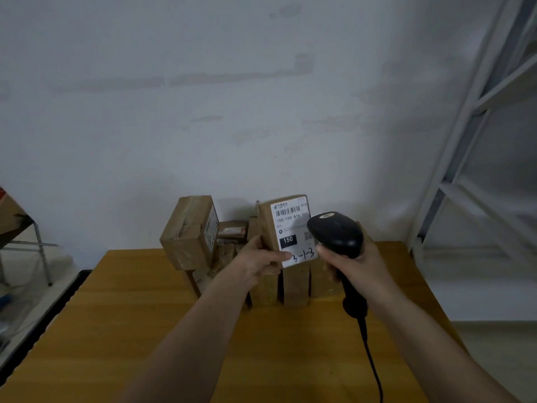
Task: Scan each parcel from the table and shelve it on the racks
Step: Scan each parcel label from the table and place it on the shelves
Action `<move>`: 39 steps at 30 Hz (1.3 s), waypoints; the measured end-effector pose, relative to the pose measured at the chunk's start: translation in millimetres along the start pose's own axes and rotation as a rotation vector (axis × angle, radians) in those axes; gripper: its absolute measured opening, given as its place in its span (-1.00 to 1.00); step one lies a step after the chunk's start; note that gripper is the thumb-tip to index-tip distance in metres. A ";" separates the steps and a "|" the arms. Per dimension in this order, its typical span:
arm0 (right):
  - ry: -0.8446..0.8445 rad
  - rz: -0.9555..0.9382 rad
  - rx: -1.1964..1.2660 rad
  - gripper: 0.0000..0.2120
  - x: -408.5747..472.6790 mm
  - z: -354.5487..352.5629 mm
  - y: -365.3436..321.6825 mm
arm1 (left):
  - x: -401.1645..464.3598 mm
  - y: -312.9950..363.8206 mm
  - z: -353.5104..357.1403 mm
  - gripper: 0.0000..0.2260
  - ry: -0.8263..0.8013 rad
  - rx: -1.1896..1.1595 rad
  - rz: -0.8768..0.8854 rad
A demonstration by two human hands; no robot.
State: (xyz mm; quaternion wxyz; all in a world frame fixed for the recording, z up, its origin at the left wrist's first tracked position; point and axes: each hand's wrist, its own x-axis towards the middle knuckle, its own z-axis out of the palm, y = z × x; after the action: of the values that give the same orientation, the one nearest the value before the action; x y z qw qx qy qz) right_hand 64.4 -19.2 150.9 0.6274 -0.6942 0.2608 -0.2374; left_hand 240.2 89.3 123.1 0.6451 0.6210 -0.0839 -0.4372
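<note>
The wooden table (122,330) is the landmark here: its smooth, orange-brown top runs back to a scuffed pale wall (232,97), and its near half lies bare on both sides of the forearms. Off the table's right edge stands a pale metal rack (476,135) of angled uprights and shelves, its nearest post close to the table's far right corner. Off the left edge, a dark strip borders the tabletop, and beyond it a thin-legged metal stand (37,245) sits well apart on the floor.

At the table's far middle, the left hand (255,263) grips a small cardboard parcel (270,225) held upright above the tabletop — thumb lying across the lower part of its white label (293,231), fingers wrapped behind. The label faces the camera, printed with a barcode and "150", and hand-marked "3-1-3". The right hand (357,263) is closed round the handle of a black plastic scanner (337,234), its rounded, matte head just beside the label's right edge and overlapping it in view. A black cable (372,362) trails from the handle's base down over the table's near part.

Behind the hands, against the wall, more brown taped cartons (189,231) stand clustered on the table — one larger box tilted at the left, flatter ones standing on edge below the held parcel.
</note>
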 end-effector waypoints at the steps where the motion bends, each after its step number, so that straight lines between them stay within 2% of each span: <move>1: -0.008 -0.004 -0.010 -0.88 -3.3 1.0 -0.2 | 1.1 4.3 0.6 -0.35 0.000 -0.010 0.014; 7: -0.046 0.022 -0.045 -0.75 -14.9 3.3 -0.9 | 10.4 14.4 1.2 -0.36 -0.002 -0.084 0.115; 12: -0.055 -0.019 -0.034 -0.70 -20.6 -4.2 -3.4 | 12.4 12.6 2.2 -0.42 -0.008 -0.094 0.124; 18: -0.054 -0.065 -0.079 -0.66 -24.4 -7.3 -5.6 | 12.8 9.7 5.3 -0.37 -0.041 -0.055 0.132; 23: -0.052 -0.075 -0.115 -0.71 -25.5 -8.9 -9.2 | 15.5 6.0 3.4 -0.29 -0.059 -0.004 0.131; 32: -0.062 -0.058 -0.126 -0.88 -23.5 -7.0 -6.6 | 20.7 2.4 -2.6 -0.27 -0.072 0.022 0.112; 39: -0.022 0.056 -0.004 -0.76 -21.0 -6.7 2.5 | 21.6 1.2 -0.2 -0.39 -0.068 0.018 0.097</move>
State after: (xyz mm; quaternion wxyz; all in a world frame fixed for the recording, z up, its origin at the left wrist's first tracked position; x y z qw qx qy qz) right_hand 44.1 -10.5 149.0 0.6354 -0.6904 0.2737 -0.2115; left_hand 253.9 74.8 114.7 0.6567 0.6068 -0.1394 -0.4256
